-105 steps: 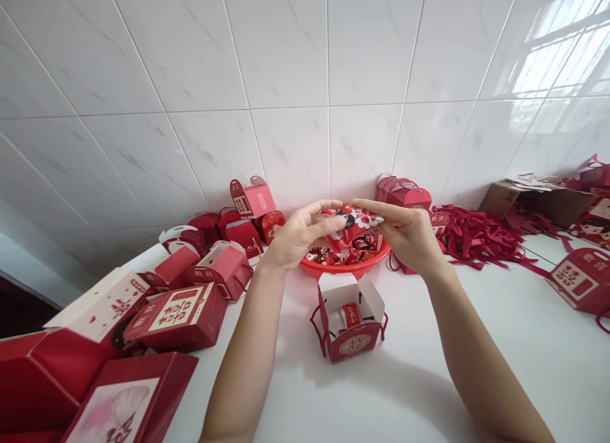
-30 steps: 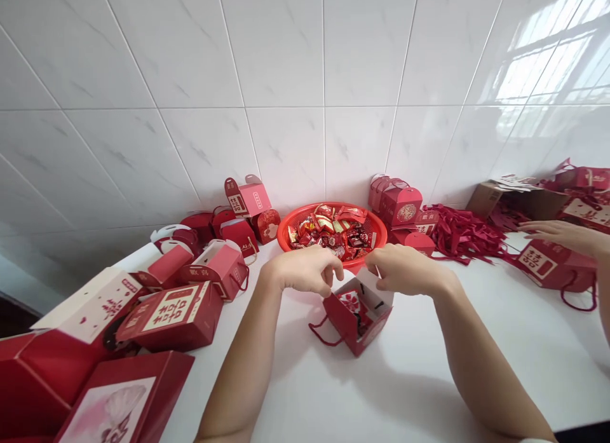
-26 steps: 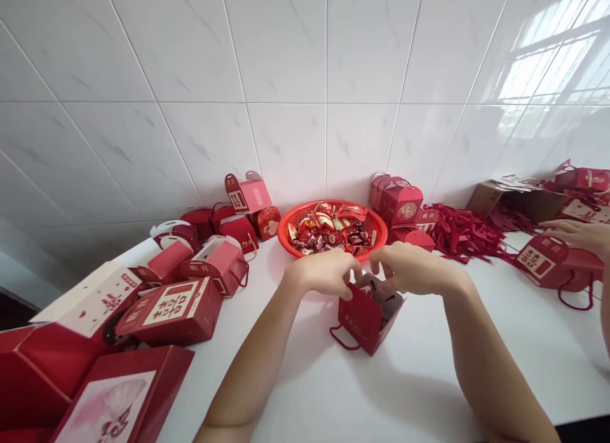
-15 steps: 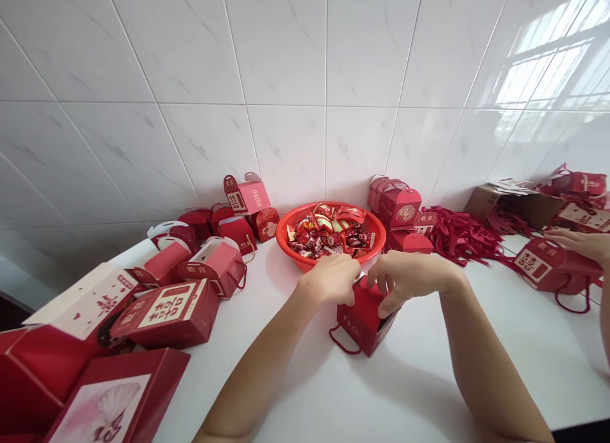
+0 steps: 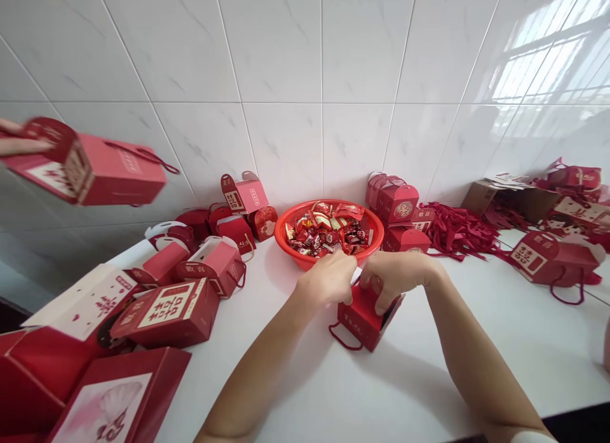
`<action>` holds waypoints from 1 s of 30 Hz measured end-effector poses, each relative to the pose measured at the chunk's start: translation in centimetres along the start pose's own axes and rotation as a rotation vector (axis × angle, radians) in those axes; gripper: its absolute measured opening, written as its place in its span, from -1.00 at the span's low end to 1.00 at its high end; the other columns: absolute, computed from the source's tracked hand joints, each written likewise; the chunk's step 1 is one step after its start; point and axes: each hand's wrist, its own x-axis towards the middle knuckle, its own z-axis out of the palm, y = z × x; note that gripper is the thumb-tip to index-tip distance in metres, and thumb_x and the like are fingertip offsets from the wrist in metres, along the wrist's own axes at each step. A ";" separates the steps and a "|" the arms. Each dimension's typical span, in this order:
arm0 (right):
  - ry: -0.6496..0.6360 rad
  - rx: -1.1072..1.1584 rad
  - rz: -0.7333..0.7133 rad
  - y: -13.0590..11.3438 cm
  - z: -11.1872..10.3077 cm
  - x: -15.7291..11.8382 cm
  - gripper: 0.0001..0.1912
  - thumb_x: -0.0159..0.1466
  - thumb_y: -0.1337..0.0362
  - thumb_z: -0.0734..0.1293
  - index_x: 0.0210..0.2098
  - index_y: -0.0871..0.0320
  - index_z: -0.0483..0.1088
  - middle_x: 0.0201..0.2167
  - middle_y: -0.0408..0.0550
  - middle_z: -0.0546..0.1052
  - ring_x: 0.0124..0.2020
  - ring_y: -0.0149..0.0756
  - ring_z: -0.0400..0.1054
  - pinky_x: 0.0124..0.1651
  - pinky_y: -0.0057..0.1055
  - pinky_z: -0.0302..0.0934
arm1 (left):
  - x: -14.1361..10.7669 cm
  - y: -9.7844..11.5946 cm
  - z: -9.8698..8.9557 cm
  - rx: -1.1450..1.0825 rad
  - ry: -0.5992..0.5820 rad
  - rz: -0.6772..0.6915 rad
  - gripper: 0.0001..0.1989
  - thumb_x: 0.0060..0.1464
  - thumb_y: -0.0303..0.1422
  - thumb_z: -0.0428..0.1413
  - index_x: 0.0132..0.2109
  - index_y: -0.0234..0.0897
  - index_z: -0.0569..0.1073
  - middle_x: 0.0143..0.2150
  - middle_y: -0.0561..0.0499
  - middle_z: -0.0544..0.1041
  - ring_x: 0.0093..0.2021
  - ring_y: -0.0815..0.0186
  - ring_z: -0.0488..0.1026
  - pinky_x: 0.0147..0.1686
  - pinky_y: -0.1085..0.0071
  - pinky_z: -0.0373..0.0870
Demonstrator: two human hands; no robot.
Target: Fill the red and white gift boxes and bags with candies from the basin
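Observation:
A small red gift box with a cord handle stands on the white table in front of me. My left hand is closed at the box's left top edge, its fingertips partly hidden. My right hand grips the top from the right, with thumb and fingers bent over the edge. The box's right end looks open and dark inside. Just behind both hands sits a red plastic basket filled with wrapped candies.
Several red boxes crowd the left side. At far left another person's hand holds a pink-red box in the air. On the right are stacked boxes, a heap of red ribbons and a corded box. A tiled wall rises behind.
Another person's hand with a box has come into view at far left. The hand at right has left the corded box. My hands stay on the small box, the right one shifting slightly.

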 end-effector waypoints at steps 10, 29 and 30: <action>0.310 0.202 0.203 3.1 -1.1 -6.1 -0.60 0.02 0.09 0.48 -0.23 0.16 0.41 -0.26 -0.01 0.55 -0.28 -0.19 0.48 -0.30 -0.35 0.38 | -0.2 1.7 1.4 0.006 0.005 0.221 -0.40 -0.08 -0.59 0.09 0.14 -0.19 0.24 0.14 -0.17 0.28 -0.09 0.11 0.49 -0.36 0.36 0.37; 0.125 0.193 0.366 0.6 0.4 -0.6 -0.16 -0.10 -0.07 0.57 0.05 0.18 0.29 -0.05 0.14 0.47 -0.35 -0.19 0.50 -0.54 -0.40 0.33 | 1.6 -0.4 0.9 -0.078 -0.208 0.188 -0.73 -0.06 -0.15 0.22 -0.31 -0.22 0.38 -0.28 -0.02 0.51 -0.30 0.15 0.48 -0.53 0.37 0.22; 0.139 0.159 0.345 0.3 0.7 -0.8 -0.20 -0.07 -0.10 0.55 0.03 0.16 0.31 -0.05 0.12 0.47 -0.36 -0.19 0.49 -0.56 -0.40 0.30 | 1.6 -0.5 0.8 -0.083 -0.218 0.181 -0.73 -0.07 -0.16 0.23 -0.32 -0.21 0.39 -0.32 0.00 0.50 -0.33 0.17 0.47 -0.53 0.37 0.22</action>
